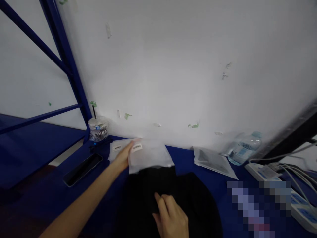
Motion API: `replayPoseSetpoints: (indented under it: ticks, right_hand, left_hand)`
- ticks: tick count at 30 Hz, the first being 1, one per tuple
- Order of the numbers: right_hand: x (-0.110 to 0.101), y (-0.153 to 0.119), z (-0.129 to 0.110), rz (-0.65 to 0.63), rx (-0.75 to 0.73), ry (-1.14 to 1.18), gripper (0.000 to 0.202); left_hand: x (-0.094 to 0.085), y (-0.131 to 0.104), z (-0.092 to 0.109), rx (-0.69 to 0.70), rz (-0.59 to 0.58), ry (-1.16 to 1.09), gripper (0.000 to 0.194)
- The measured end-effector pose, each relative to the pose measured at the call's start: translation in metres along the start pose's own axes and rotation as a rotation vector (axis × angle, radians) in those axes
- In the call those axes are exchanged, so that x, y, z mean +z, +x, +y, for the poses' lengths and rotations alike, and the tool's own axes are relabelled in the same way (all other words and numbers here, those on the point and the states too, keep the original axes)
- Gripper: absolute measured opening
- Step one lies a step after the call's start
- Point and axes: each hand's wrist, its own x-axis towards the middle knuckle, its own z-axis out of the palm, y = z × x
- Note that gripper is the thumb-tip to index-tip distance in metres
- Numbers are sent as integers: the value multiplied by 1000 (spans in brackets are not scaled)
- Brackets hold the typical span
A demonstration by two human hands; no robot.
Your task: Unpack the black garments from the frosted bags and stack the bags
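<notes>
The left hand (pixel 124 154) grips the left side of a frosted bag (pixel 151 153) near the back edge of the blue desk (pixel 182 160). The bag's near edge meets black fabric (pixel 198 198); whether any fabric lies inside cannot be told. The right hand (pixel 171 215) rests on the fabric with its fingers curled; whether they pinch it is unclear.

A second labelled bag (pixel 116 149) sits just beside the left hand, partly behind it, so room there is tight. Bare desk shows between the held bag and a flat frosted pouch (pixel 213 162) on the right. Beyond the pouch, a clear bottle (pixel 245 148) leans by the wall, near a white power strip (pixel 300 211) with cables.

On the left, a dark phone (pixel 83 169) lies flat, and a plastic-wrapped cup (pixel 98 128) with a black straw stands beside the blue metal frame (pixel 71 77). The white wall (pixel 160 66) behind bears scuffs and green tape scraps.
</notes>
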Motion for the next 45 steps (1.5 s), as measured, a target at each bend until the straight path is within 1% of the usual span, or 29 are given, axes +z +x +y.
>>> replayPoseSetpoints:
  ticks: [2,4,6,8,9,11,12,13,15,16,17,19,20,21,23,24,26,27,29,31,32,33,34,36,38,40,42,43,45]
  right_hand:
    - [12,-7,-12,-46,15,-2,27]
    - [22,-18,-23,-71,43,-11,23]
    - [27,-27,-31,-76,89,14,24]
    - [29,-30,-37,-55,150,48,36]
    - [30,-28,-39,-36,167,58,45]
    - [33,-22,-43,0,176,71,57]
    - [34,-18,-44,3,169,86,55]
    - [35,-13,-44,0,163,111,48]
    - [32,-5,-39,7,181,185,33]
    - [27,-2,-33,12,199,238,31]
    - [19,1,-25,22,235,291,29]
    - [-1,3,0,9,355,383,21]
    - [-13,3,15,39,489,385,18]
    - [-24,2,31,19,601,384,20]
    - [-41,-3,61,-25,730,375,25]
    - [-46,-7,74,-61,762,368,28]
    - [-49,-14,91,-92,763,328,33]
    - [-47,-16,96,-100,733,300,35]
    - [-40,-17,96,-117,618,247,44]
    - [-31,-13,90,-154,481,198,62]
    - [-27,-9,86,-178,427,181,65]
    - [-24,-6,84,-197,391,170,59]
    - [-22,-4,83,-202,380,169,47]
    - [-25,-2,89,-161,439,193,28]
    - [-33,-6,106,-78,612,203,27]
    - [-43,-15,127,-76,807,201,37]
    - [-52,-26,148,-149,905,196,48]
    - [-55,-31,156,-153,911,167,54]
    - [-58,-35,166,-76,848,71,66]
  left_hand:
    - [-27,25,24,14,79,89,32]
    - [-58,41,42,31,151,187,30]
    - [-83,45,53,102,227,286,30]
    - [-95,37,51,213,283,382,32]
    - [-96,30,44,273,291,429,32]
    - [-86,9,21,379,249,523,31]
    - [-78,-4,5,411,196,573,27]
    - [-68,-17,-12,425,126,626,20]
    - [-50,-41,-45,419,-51,709,11]
    - [-44,-50,-58,409,-110,734,11]
    - [-39,-58,-68,398,-175,777,14]
    - [-35,-65,-77,369,-251,862,19]
    - [-35,-66,-78,354,-273,905,21]
    - [-35,-66,-76,340,-285,940,23]
    - [-35,-64,-70,314,-301,986,22]
    - [-34,-62,-67,302,-314,1011,21]
    - [-32,-61,-64,282,-335,1073,19]
    - [-30,-61,-64,275,-344,1107,17]
    - [-28,-62,-65,264,-354,1161,16]
    - [-26,-65,-66,238,-354,1185,16]
    - [-26,-66,-65,227,-358,1189,15]
    - [-26,-66,-63,224,-362,1187,15]
    - [-27,-66,-60,227,-367,1184,15]
    - [-32,-63,-52,258,-380,1165,14]
    - [-41,-56,-42,294,-370,1137,13]
    - [-52,-47,-37,318,-338,1110,15]
    - [-62,-40,-37,328,-305,1090,19]
    - [-66,-38,-39,329,-287,1087,22]
    - [-70,-37,-47,353,-260,1087,31]
